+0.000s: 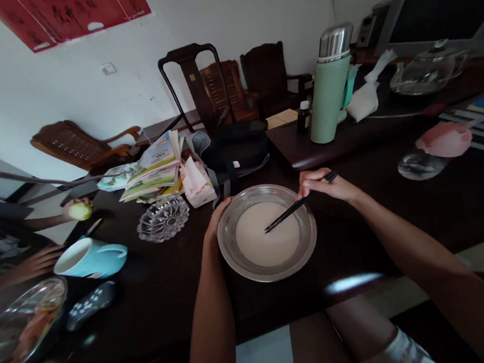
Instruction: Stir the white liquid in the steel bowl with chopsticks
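A round metal bowl (272, 274) stands on the dark table in front of me, holding a smooth off-white batter-like liquid (265, 242). My left hand (217, 217) is closed on the bowl's left rim, its fingers partly hidden behind the edge. In my right hand (320, 184) is a pair of dark chopsticks (288, 213), slanting down to the left. Their tips reach the liquid's surface near the middle of the bowl. Just left of the bowl sits a cut-glass dish (163, 218).
At left, another person's hand holds a pale peeled fruit (80, 211), near a blue mug (91, 259), a remote-like controller (91, 304) and a glass bowl (60, 293). Booklets (155, 170), a tissue pack (197, 181) and a black bag (239, 147) lie behind. A green thermos (330, 99) stands back right.
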`<state>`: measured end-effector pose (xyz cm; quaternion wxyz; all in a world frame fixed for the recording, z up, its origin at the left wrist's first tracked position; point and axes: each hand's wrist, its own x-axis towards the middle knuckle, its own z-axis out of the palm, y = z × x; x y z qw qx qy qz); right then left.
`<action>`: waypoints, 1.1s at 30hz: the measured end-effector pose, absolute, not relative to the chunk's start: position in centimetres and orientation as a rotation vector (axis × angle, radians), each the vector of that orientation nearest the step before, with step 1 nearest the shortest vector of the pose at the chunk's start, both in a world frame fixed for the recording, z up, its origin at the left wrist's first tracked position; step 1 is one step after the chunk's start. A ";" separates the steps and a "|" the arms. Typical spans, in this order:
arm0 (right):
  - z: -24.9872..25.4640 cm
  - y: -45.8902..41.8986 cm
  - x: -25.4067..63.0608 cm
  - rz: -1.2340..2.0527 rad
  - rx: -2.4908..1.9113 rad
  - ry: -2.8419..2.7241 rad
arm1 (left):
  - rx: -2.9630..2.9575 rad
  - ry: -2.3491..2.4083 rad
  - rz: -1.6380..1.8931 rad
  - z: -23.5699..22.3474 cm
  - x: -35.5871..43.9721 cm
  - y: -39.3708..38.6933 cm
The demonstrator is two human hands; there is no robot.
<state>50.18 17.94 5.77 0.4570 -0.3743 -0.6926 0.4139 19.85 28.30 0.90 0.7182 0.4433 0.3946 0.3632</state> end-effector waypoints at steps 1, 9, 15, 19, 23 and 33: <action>5.9 17.9 50.5 1.012 -0.927 -1.669 | 0.980 0.879 0.801 1.0 19.9 28.2; 5.4 17.9 48.7 1.091 -0.826 -1.874 | 0.972 0.907 0.800 1.9 20.3 27.9; 6.1 17.9 50.5 0.927 -0.947 -1.709 | 0.970 0.922 0.816 2.0 20.3 27.8; 6.4 17.5 50.7 1.006 -0.936 -1.671 | 0.974 0.953 0.814 2.2 20.3 27.8; 6.0 17.6 49.0 1.108 -0.831 -1.793 | 0.977 0.953 0.815 2.3 20.4 27.9; 6.2 17.9 50.7 1.038 -0.906 -1.690 | 1.020 0.907 0.818 1.4 20.0 28.4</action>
